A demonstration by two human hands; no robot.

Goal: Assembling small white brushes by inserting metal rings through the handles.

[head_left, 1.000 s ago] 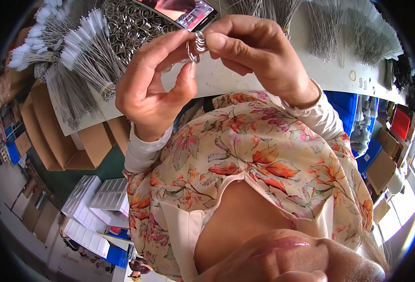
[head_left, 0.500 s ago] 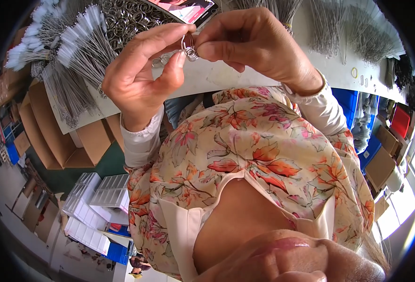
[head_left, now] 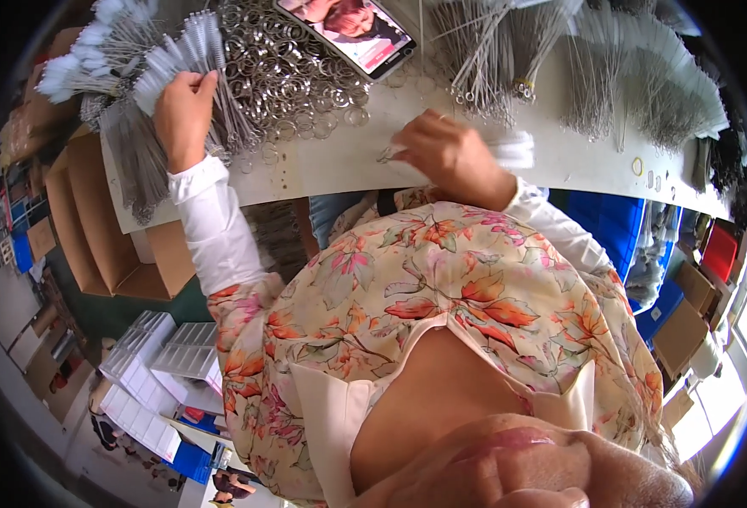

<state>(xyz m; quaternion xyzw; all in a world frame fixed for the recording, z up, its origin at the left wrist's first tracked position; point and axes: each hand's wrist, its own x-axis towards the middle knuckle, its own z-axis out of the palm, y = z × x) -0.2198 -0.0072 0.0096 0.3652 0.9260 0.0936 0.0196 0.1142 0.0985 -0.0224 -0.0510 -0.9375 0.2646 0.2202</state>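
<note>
Brushes (head_left: 200, 49) meet our left hand (head_left: 185, 117) at the fingertips, its grip we cannot tell; our right hand (head_left: 451, 152) grasps blurred white bristles (head_left: 515, 151) over the counter (head_left: 322, 165).

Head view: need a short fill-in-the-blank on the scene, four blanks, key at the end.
1. The left hand is at a bundle of white-bristled, wire-handled ____.
2. Next to the smartphone lies a heap of small metal ____.
3. The sleeve cuff at the right hand is coloured ____.
4. The open cardboard box is on the person's ____ side.

Missing words: brushes; rings; white; left.
</note>
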